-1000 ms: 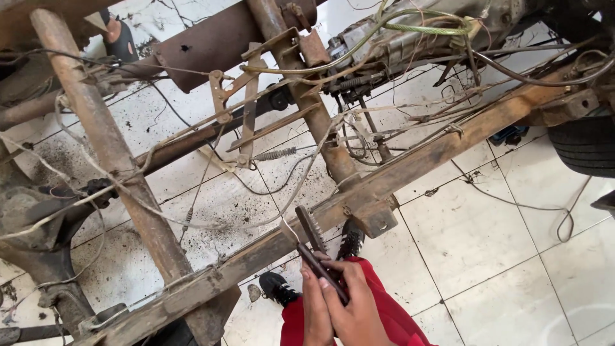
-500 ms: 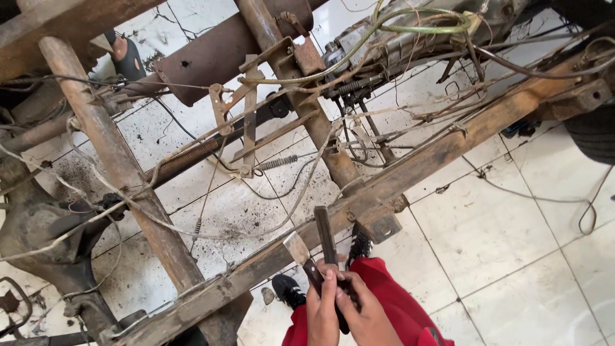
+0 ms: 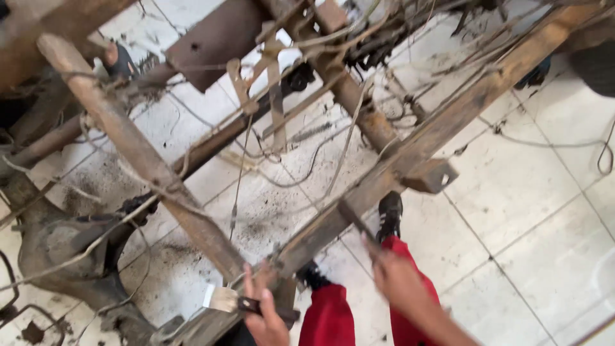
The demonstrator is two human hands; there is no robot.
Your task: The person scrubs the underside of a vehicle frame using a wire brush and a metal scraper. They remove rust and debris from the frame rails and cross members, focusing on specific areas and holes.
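Observation:
My left hand (image 3: 264, 315) is at the bottom of the head view, closed on the dark handle of a scraper (image 3: 225, 298) whose pale flat blade points left, just below the rusty frame rail (image 3: 448, 122). My right hand (image 3: 398, 279) is to the right of it, gripping a dark flat bar (image 3: 354, 221) that slants up-left and touches the near side of the rail. Both hands are blurred. My red trousers (image 3: 330, 317) and a black shoe (image 3: 389, 214) show beneath them.
A stripped, rusty vehicle chassis stands on a white tiled floor (image 3: 525, 211). A rusty cross tube (image 3: 141, 154) slants left of the rail, loose wires (image 3: 333, 160) hang throughout, a bracket (image 3: 432, 176) juts off the rail, an axle housing (image 3: 57, 250) sits left, a tyre (image 3: 596, 64) top right.
My hands were together over the two tools beside the rail; now they are apart. The left has moved left with the scraper and the right holds the dark bar alone. The view has moved closer.

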